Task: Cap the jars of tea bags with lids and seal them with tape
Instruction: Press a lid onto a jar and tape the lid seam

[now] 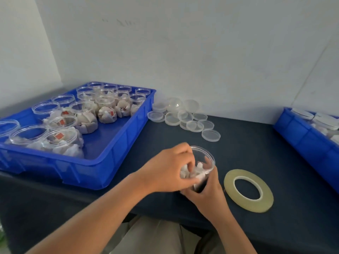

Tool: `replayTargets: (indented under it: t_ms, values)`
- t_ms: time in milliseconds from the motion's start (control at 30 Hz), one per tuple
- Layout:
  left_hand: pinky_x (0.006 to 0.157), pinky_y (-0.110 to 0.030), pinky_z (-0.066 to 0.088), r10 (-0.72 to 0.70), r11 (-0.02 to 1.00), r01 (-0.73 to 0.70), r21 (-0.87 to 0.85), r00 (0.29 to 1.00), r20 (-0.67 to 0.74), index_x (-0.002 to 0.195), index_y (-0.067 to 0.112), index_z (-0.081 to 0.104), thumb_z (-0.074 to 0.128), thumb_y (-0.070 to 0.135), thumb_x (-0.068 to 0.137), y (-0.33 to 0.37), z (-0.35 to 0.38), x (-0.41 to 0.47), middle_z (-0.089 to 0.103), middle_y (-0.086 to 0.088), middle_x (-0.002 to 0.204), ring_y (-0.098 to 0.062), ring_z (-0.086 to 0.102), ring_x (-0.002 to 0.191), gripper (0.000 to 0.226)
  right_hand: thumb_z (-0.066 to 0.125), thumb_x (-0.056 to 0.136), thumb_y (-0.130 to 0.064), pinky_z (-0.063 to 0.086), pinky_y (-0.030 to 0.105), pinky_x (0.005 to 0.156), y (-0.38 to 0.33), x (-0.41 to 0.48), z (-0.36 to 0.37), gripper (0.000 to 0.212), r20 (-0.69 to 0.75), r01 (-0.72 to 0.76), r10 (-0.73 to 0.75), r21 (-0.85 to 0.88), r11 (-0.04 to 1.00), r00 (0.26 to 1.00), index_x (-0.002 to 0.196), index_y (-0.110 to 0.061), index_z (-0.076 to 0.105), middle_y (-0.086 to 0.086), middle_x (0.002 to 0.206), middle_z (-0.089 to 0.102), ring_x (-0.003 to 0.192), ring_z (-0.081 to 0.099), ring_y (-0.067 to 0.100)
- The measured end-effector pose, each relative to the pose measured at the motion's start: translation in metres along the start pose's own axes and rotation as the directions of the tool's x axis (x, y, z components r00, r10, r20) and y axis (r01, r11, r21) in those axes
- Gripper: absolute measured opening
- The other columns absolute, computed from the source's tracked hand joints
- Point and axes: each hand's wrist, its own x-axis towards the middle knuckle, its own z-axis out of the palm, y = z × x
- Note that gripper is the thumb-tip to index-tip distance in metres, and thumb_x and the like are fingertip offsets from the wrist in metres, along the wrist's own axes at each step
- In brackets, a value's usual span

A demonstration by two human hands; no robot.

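Partway: right hand [205, 193] grips an open jar [205, 156], left hand [165, 169] curls over its rim; jars [60, 123] in the tray [102, 174] uncapped, tape [248, 206] untouched.

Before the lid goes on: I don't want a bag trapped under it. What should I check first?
1. Grip on jar: ok, right hand holds its side.
2. Mouth free for a lid: not ok, left hand has its fingers inside.
3. Tea bags below the rim: cannot tell, the fingers cover them.
4. Lids available: ok, a loose pile lies on the table beyond the jar.
5. Tape ready: ok, the roll lies flat to the right of the jar.
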Motion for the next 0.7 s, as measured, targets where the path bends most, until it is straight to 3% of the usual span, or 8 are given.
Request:
replayTargets:
  t_ms: [167, 267, 367, 433, 467, 533, 600, 700]
  values:
    - [0.066, -0.023, 0.053, 0.024, 0.945, -0.068, -0.32, 0.99, -0.139, 0.108, 0.03, 0.07, 0.073, 0.051, 0.095, -0.017, 0.016, 0.008, 0.061, 0.017, 0.124, -0.017, 0.063, 0.067, 0.025, 0.091, 0.065, -0.063, 0.056, 0.023, 0.095, 0.001, 0.001, 0.0, 0.096, -0.065, -0.023, 0.025, 0.025, 0.999, 0.998, 0.14, -0.058, 0.031, -0.021, 0.131, 0.061, 0.118, 0.063, -0.002]
    - [0.062, -0.022, 0.051, -0.227, 0.879, 0.083, -0.469, 0.939, -0.26, 0.11, 0.037, 0.069, 0.056, 0.05, 0.104, -0.039, 0.028, 0.04, 0.069, 0.016, 0.115, -0.013, 0.064, 0.063, 0.019, 0.09, 0.067, -0.062, 0.049, 0.009, 0.093, 0.001, 0.003, 0.003, 0.09, -0.101, -0.006, 0.006, 0.005, 1.0, 0.995, 0.134, -0.064, 0.029, -0.025, 0.133, 0.056, 0.122, 0.058, -0.006]
    - [0.083, -0.03, 0.055, -0.318, 0.945, 0.303, -0.123, 0.939, -0.131, 0.122, 0.036, 0.067, 0.057, 0.04, 0.105, -0.079, 0.045, 0.089, 0.063, 0.022, 0.122, -0.001, 0.063, 0.079, 0.021, 0.092, 0.067, -0.058, 0.048, 0.007, 0.094, 0.003, 0.004, 0.004, 0.091, -0.112, -0.005, 0.007, 0.017, 1.0, 0.994, 0.133, -0.066, 0.03, -0.035, 0.133, 0.052, 0.125, 0.055, -0.009]
    - [0.1, -0.04, 0.054, -0.292, 0.954, 0.29, 0.079, 0.956, 0.019, 0.137, 0.03, 0.063, 0.057, 0.028, 0.107, -0.104, 0.058, 0.118, 0.055, 0.012, 0.144, -0.006, 0.064, 0.107, 0.031, 0.092, 0.065, -0.059, 0.048, 0.007, 0.094, 0.002, 0.005, 0.003, 0.091, -0.12, 0.003, 0.0, 0.031, 1.0, 0.993, 0.131, -0.069, 0.03, -0.04, 0.132, 0.05, 0.126, 0.054, -0.01]
    - [0.107, -0.043, 0.051, -0.28, 0.952, 0.269, 0.144, 0.958, 0.066, 0.145, 0.028, 0.059, 0.056, 0.022, 0.107, -0.114, 0.065, 0.131, 0.046, 0.008, 0.158, -0.015, 0.058, 0.129, 0.038, 0.092, 0.064, -0.062, 0.048, 0.008, 0.093, 0.0, 0.005, 0.002, 0.09, -0.123, 0.008, -0.004, 0.035, 0.999, 0.992, 0.129, -0.072, 0.031, -0.042, 0.132, 0.049, 0.126, 0.053, -0.011]
    - [0.123, -0.049, 0.036, -0.26, 0.948, 0.221, 0.231, 0.953, 0.155, 0.156, 0.026, 0.05, 0.051, 0.006, 0.104, -0.13, 0.078, 0.153, 0.021, 0.002, 0.176, -0.026, 0.024, 0.159, 0.055, 0.091, 0.063, -0.067, 0.048, 0.012, 0.093, -0.005, 0.005, 0.002, 0.087, -0.123, 0.011, -0.007, 0.033, 0.999, 0.992, 0.127, -0.073, 0.032, -0.043, 0.134, 0.048, 0.127, 0.053, -0.012]
    - [0.131, -0.051, 0.018, -0.248, 0.945, 0.172, 0.278, 0.931, 0.268, 0.159, 0.027, 0.048, 0.047, -0.004, 0.098, -0.138, 0.089, 0.171, 0.003, 0.0, 0.179, -0.027, -0.001, 0.165, 0.069, 0.089, 0.065, -0.068, 0.048, 0.01, 0.093, -0.007, 0.004, 0.003, 0.084, -0.125, 0.018, -0.014, 0.033, 0.999, 0.992, 0.127, -0.074, 0.033, -0.043, 0.136, 0.048, 0.129, 0.051, -0.013]
    - [0.132, -0.049, 0.001, -0.285, 0.919, 0.15, 0.366, 0.892, 0.351, 0.158, 0.025, 0.05, 0.047, 0.0, 0.096, -0.147, 0.101, 0.184, 0.009, -0.001, 0.179, -0.028, -0.003, 0.165, 0.067, 0.089, 0.068, -0.066, 0.043, 0.002, 0.093, -0.008, 0.004, 0.002, 0.079, -0.137, 0.027, -0.021, 0.038, 0.999, 0.99, 0.125, -0.076, 0.035, -0.042, 0.136, 0.05, 0.127, 0.052, -0.014]
